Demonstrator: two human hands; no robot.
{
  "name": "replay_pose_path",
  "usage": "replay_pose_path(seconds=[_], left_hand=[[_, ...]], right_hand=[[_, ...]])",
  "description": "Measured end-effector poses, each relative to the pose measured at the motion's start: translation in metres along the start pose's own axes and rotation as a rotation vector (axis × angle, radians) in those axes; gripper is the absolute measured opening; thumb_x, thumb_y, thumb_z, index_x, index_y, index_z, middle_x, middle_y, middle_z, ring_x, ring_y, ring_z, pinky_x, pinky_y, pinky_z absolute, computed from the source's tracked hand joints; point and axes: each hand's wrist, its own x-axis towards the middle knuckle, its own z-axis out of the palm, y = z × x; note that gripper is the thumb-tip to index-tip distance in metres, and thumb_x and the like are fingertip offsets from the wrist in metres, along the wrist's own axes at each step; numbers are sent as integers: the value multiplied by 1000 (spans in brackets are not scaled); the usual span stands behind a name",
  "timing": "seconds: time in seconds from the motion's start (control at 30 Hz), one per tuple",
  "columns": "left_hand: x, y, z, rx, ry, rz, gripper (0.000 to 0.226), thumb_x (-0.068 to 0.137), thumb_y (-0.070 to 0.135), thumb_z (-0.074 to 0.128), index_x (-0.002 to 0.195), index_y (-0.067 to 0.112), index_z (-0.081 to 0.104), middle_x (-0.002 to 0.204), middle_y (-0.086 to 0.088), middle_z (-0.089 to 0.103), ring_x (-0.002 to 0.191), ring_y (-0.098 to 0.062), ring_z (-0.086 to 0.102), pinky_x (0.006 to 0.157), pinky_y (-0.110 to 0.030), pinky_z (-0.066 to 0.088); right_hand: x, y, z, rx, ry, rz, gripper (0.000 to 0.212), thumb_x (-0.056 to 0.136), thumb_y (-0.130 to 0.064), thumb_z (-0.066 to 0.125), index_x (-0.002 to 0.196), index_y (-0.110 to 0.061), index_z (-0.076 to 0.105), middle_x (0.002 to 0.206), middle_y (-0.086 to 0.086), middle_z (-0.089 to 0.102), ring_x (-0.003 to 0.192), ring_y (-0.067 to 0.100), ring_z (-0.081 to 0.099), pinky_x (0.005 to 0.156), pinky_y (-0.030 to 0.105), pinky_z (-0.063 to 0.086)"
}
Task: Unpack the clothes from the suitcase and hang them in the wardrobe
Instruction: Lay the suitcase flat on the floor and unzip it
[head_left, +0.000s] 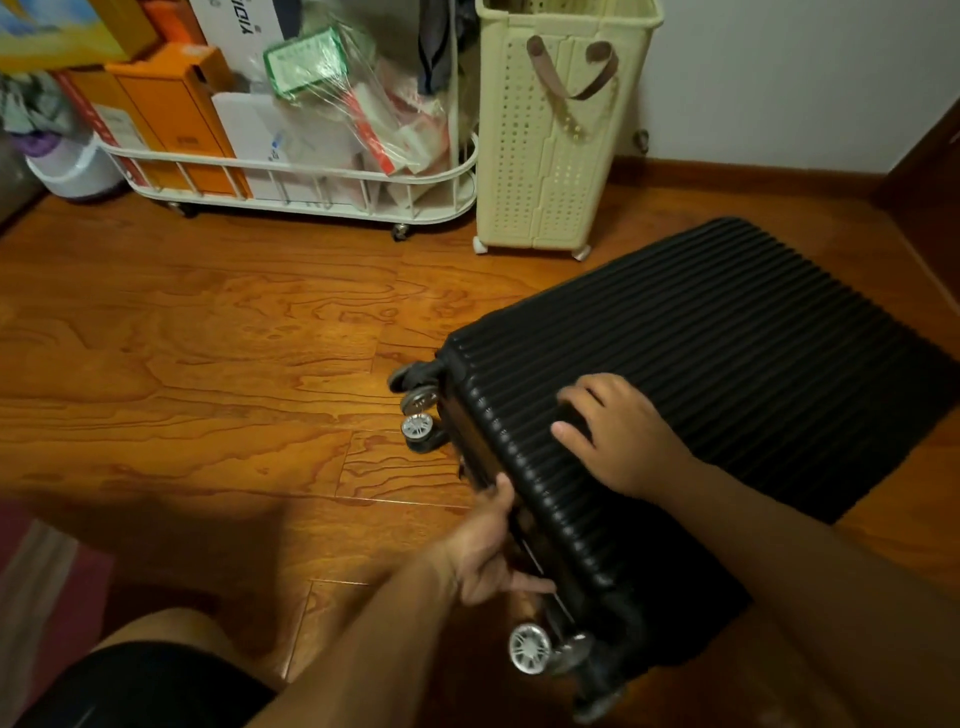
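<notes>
The black ribbed suitcase (727, 374) lay flat and closed on the wooden floor (208, 364), its wheeled end toward the person, with no clothes out yet and no wardrobe in view. The likeliest trouble from there was the case skidding: it sat on a smooth floor, and a hard tug along the near edge could have swung the shell sideways toward the cream laundry basket (550, 145) or the white wire cart (311, 176) standing beyond it rather than freeing the lid. A second risk, as a guess, was that a zipper pulled at an awkward angle near the corner would jam, since the light there was dim and the edge detail was hard to read. If the lid sprang up unchecked, packed clothes could have spilled onto the floor.

The left hand (488, 551) was at the suitcase's near side edge between the 2 wheel pairs, fingers curled in against it; it seemed to pinch something small there, perhaps a zipper pull, but that was too dark to confirm. The right hand (618, 431) rested on top of the shell, fingers loosely bent and spread, pressing down and gripping nothing.
</notes>
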Motion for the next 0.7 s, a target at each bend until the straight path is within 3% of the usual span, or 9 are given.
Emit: replay_pose_path(seconds=[0.1,0.2,0.27,0.37,0.43,0.5,0.57,0.63,0.7], left_hand=[[16,-24,26,4,-43,3,45,99,61,40,137,37,38,136,-4,62,115,-33,65,86,-69,52],[39,-42,55,103,-94,61,40,99,58,46,131,35,37,127,-5,67,92,-25,74,80,-57,59],[56,-58,71,233,-143,123,54,96,51,58,142,35,35,134,-5,64,106,-26,70,90,-54,58],[73,-74,63,657,-237,241,80,98,26,60,158,41,11,158,9,31,141,-17,43,114,-36,41],[87,-73,31,873,-178,287,59,101,11,55,154,27,34,154,2,41,130,-16,53,104,-25,48],[97,-65,-4,802,7,269,32,99,4,58,128,18,54,131,-4,61,106,-16,64,91,-25,55],[103,-52,-23,750,220,284,21,94,13,68,110,23,58,121,-5,66,103,-17,64,95,-32,54],[108,-46,-21,730,238,280,19,92,17,72,106,24,61,112,-3,68,101,-18,65,98,-35,51],[108,-47,0,642,142,285,24,90,13,73,111,18,62,104,1,66,94,-12,64,88,-21,52]], right_hand=[[-11,10,-8,-46,-95,195,90,86,-76,15,155,-20,30,150,11,33,143,30,29,121,48,19],[-18,-6,-4,-65,-169,203,94,82,-84,30,158,-32,12,167,5,-3,152,31,-5,122,57,-1],[-26,-8,3,-96,-207,187,105,78,-85,42,159,-33,-1,166,3,-13,152,33,-13,121,59,-4],[-43,24,4,-259,-216,193,117,77,-79,56,155,-34,-17,166,-2,-18,152,32,-17,121,58,-3],[-57,51,0,-293,-217,191,117,78,-77,57,154,-34,-21,165,-6,-21,151,28,-21,123,54,-5],[-72,74,-1,-320,-228,165,115,81,-75,56,152,-35,-26,163,-8,-25,150,25,-24,123,51,-5],[-89,91,-3,-323,-241,136,115,83,-73,56,152,-35,-27,163,-8,-26,150,25,-25,124,49,-4],[-105,106,-6,-314,-262,128,114,83,-72,57,153,-36,-25,163,-8,-27,150,24,-26,124,49,-4],[-115,118,-10,-303,-291,133,114,83,-73,58,153,-37,-24,163,-9,-27,149,22,-28,124,48,-4]])
